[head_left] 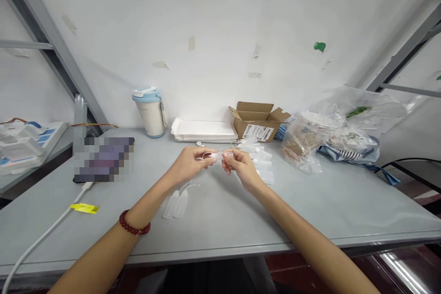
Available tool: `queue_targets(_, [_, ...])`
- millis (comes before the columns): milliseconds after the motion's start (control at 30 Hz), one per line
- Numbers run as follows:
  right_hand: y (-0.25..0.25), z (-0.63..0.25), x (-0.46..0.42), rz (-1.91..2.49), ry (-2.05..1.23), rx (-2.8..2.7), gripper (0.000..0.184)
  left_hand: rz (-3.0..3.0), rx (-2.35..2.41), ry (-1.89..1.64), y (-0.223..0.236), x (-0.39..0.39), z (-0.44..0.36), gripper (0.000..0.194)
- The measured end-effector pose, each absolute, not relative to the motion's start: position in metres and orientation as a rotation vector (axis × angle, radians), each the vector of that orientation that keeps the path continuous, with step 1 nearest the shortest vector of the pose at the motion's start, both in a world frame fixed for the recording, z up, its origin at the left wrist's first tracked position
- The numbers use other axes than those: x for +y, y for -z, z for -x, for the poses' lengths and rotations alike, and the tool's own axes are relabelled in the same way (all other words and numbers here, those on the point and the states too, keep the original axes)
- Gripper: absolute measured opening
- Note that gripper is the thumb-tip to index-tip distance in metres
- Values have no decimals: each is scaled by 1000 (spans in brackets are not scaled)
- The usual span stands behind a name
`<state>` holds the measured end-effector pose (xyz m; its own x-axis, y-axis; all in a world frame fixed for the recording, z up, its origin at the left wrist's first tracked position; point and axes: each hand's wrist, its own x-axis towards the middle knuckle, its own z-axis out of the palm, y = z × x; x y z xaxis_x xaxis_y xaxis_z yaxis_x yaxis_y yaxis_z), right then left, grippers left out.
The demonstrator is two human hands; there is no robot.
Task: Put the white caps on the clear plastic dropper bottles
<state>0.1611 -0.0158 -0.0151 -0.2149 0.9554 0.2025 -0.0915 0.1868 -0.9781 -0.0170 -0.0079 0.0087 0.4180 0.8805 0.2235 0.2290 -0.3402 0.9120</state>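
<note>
The left forearm (103, 250) and right forearm (317, 243) lie nearest the camera, extending over the grey table (234, 223). A dark red beaded bracelet (132, 225) encircles the left wrist.

The left hand (189, 164) and right hand (244, 167) meet above the middle of the table. Each is closed in a pinch, thumb against fingers, on a small translucent part (220, 156) located between them; its exact form is too small to tell.

Two flat translucent pouches (175, 204) with thin tubes lie side by side on the table, below the left hand. A row of similar translucent pieces (263, 164) lies just beyond the right hand. Whether they hold anything cannot be told.

Containers, left to right along the wall:
- Cream cup (150, 117), upright, fitted with a light blue lid (146, 96); contents hidden.
- Stack of flat white trays (206, 132), left of the carton; contents hidden.
- Cardboard carton (260, 129), flaps open, printed label in front; the bottom of its interior is hidden.
- Clear plastic bag (312, 164), enclosing a white-lidded tub (317, 119) and brownish matter.
</note>
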Motion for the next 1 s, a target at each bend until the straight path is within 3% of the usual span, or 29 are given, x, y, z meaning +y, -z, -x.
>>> queue_targets(167, [13,-160,-17,904,-1234,-1421,34,-1804,1043,-804,-7,-7,18,39])
queue_targets(467, [22,-160,-15,1022,-1118,-1462,43,-1884,1025,-939,-8,-13,10,25])
queue_targets(700, [16,-159,-19,1020,-1017,-1546,41,-1601,969,-772,-6,-7,15,45])
queue_targets(833, [14,-159,-19,1022,-1002,-1550,39,-1608,981,-809,-7,-10,14,42])
queue_targets(1000, [13,-159,-17,982,-1254,-1326,42,-1764,998,-905,-7,-14,10,25])
